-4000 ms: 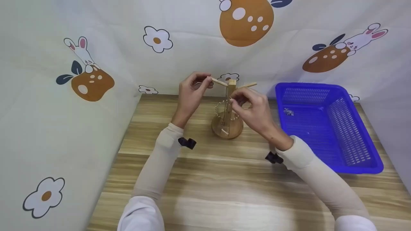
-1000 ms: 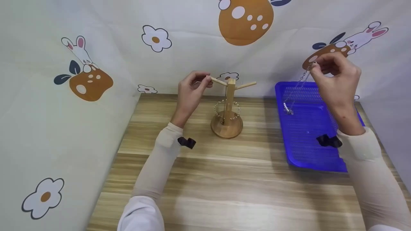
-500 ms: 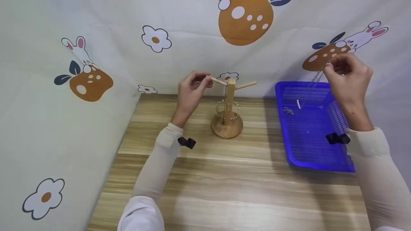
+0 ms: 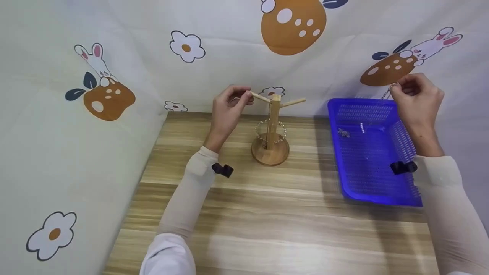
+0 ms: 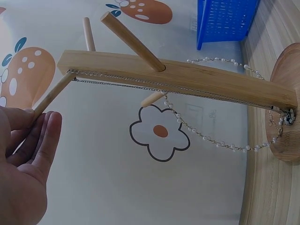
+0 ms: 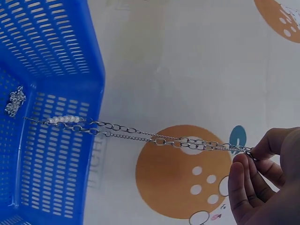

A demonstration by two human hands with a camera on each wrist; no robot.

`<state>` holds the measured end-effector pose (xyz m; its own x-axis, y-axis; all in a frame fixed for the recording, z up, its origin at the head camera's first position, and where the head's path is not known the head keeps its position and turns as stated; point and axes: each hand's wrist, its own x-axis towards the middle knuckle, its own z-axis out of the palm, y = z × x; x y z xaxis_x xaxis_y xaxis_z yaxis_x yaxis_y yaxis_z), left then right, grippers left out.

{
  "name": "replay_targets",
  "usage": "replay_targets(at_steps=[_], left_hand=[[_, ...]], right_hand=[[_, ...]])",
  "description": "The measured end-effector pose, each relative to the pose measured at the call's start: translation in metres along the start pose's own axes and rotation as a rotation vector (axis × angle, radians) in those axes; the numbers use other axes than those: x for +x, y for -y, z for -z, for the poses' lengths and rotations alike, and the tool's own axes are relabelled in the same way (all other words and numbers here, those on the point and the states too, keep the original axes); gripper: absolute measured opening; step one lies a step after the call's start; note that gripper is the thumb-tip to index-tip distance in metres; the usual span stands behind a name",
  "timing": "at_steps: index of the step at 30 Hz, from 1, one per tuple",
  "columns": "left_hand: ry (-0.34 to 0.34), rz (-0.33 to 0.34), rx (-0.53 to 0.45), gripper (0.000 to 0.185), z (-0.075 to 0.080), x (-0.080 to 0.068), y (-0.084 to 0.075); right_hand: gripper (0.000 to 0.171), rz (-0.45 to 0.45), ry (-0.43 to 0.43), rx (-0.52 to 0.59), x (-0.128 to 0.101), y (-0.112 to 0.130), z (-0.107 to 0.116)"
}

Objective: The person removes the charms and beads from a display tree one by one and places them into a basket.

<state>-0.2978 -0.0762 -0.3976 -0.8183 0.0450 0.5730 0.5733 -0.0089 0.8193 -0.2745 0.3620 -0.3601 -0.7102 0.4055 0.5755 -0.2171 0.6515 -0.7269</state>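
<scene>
My left hand [image 4: 227, 112] pinches the end of a wooden peg [image 5: 51, 96] at the top of the jewelry stand [image 4: 274, 122]. On that same peg hang silver chains [image 5: 117, 77], running down along the post. A beaded bracelet or necklace [image 5: 220, 145] loops around the post lower down, above the round base [image 4: 270, 154]. Over the basket's back right, my right hand [image 4: 418, 103] pinches a silver chain necklace [image 6: 159, 140] between thumb and fingers. The necklace dangles, with a short row of white pearls [image 6: 64, 119] near its lower end.
A blue plastic basket [image 4: 344, 179] stands on the wooden table at the right. Inside, near its back left, lies a small heap of silver chain [image 4: 343, 133]. A patterned cloth wall [image 4: 225, 68] rises behind the stand and along the sides.
Four seconds ago my right hand was beside the stand's post; it has since moved right, over the basket, with the necklace, and lately dropped slightly. My left hand has stayed on the peg.
</scene>
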Motion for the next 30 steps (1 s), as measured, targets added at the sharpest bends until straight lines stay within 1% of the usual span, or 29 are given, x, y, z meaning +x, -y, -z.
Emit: replay_targets(at_steps=[7, 16, 24, 30], left_hand=[[0.005, 0.006, -0.005, 0.017, 0.000, -0.001, 0.001], [0.004, 0.028, 0.012, 0.018, 0.000, -0.001, -0.001], [-0.004, 0.040, 0.014, 0.020, -0.001, 0.000, -0.001], [0.001, 0.007, -0.002, 0.017, 0.000, 0.000, 0.000]], right_hand=[[0.011, -0.034, 0.004, -0.035, 0.000, -0.015, -0.001], [0.005, -0.110, 0.033, -0.123, 0.001, -0.039, -0.005], [0.007, -0.116, 0.056, -0.171, -0.006, -0.062, -0.007], [0.011, -0.167, 0.115, -0.217, -0.013, -0.080, -0.008]])
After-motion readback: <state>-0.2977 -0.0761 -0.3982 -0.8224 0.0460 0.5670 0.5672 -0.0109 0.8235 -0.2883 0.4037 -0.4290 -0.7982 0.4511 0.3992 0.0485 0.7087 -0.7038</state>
